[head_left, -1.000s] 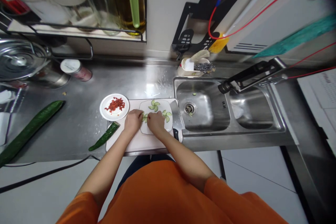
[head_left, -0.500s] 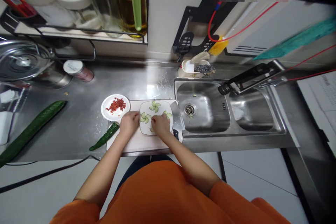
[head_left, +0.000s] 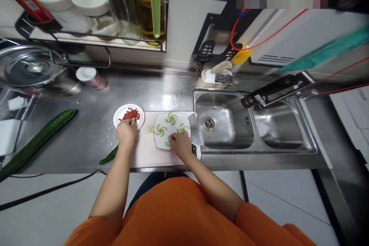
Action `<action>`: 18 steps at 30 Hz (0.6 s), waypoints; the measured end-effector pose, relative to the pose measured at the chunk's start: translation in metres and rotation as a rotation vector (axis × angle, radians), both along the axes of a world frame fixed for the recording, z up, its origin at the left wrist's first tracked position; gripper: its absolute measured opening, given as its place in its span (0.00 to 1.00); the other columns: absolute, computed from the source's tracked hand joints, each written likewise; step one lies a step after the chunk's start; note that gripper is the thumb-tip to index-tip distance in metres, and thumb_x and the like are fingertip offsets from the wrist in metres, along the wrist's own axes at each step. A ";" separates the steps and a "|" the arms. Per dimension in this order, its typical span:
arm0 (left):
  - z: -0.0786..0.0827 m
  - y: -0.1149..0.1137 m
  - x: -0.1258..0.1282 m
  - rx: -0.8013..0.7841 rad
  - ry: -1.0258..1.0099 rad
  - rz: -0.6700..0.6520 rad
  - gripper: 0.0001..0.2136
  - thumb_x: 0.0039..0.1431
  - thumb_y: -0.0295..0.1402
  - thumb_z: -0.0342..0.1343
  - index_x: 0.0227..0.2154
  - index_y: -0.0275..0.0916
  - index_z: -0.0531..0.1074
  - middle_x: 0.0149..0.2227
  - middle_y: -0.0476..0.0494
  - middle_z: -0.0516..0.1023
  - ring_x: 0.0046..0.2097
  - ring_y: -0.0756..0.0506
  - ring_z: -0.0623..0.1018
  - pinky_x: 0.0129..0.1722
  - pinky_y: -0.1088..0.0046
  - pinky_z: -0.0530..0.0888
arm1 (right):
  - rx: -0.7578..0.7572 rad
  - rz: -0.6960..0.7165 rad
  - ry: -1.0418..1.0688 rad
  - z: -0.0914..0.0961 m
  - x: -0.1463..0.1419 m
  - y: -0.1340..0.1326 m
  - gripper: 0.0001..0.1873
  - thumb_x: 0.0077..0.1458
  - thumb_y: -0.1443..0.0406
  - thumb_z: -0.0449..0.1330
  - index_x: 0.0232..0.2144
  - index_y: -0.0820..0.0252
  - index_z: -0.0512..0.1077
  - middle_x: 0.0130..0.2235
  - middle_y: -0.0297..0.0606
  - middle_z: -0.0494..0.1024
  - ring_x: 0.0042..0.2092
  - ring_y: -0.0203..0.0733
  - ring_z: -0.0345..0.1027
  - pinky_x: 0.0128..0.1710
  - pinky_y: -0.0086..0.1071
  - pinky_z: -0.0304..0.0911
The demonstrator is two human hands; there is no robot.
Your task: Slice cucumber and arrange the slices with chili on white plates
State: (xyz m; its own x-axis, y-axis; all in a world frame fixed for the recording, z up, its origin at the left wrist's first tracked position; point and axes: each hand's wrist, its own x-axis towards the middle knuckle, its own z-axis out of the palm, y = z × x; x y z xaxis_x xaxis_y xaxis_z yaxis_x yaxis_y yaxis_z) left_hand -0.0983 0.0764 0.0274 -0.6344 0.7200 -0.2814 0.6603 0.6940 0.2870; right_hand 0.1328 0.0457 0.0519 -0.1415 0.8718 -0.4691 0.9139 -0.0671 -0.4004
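Observation:
My left hand (head_left: 126, 133) reaches over the near rim of a round white plate (head_left: 115, 117), fingertips pinched at a heap of small red pieces (head_left: 132, 113) that look like goji berries. Whether a piece is between the fingers is hidden. Over the near right part of a square white plate (head_left: 166, 126), my right hand (head_left: 182, 146) has its fingers closed by some cucumber slices (head_left: 171, 118) laid in pinwheels; what it pinches does not show. The square plate rests on a white cutting board (head_left: 155, 159). A cut cucumber (head_left: 108, 156) lies partly behind my left forearm.
A knife (head_left: 194, 150) lies at the board's right end, beside the double sink (head_left: 227, 138). A long whole cucumber (head_left: 40, 138) is on the left of the steel counter (head_left: 95, 123). Farther back stand a lidded can (head_left: 91, 78), a pot (head_left: 31, 67) and a rack of bottles (head_left: 150, 11).
My left hand has moved left from the square plate's edge to the red pieces on the round plate. My right hand stays over the square plate, shifted slightly. The view has tilted a little.

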 end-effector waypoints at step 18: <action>0.003 -0.036 0.036 0.322 -0.238 -0.201 0.13 0.54 0.38 0.51 0.34 0.39 0.78 0.32 0.45 0.79 0.31 0.48 0.73 0.37 0.74 0.68 | 0.011 0.001 0.006 -0.001 0.004 0.004 0.12 0.57 0.64 0.51 0.36 0.53 0.75 0.37 0.39 0.77 0.48 0.47 0.56 0.40 0.36 0.50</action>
State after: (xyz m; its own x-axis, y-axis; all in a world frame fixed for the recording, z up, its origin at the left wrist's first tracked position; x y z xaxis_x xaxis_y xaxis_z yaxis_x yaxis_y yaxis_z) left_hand -0.0621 0.0409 0.0303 -0.4173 0.8972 -0.1443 0.6626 0.4091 0.6274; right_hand 0.1373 0.0498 0.0510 -0.1453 0.8768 -0.4584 0.9116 -0.0615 -0.4065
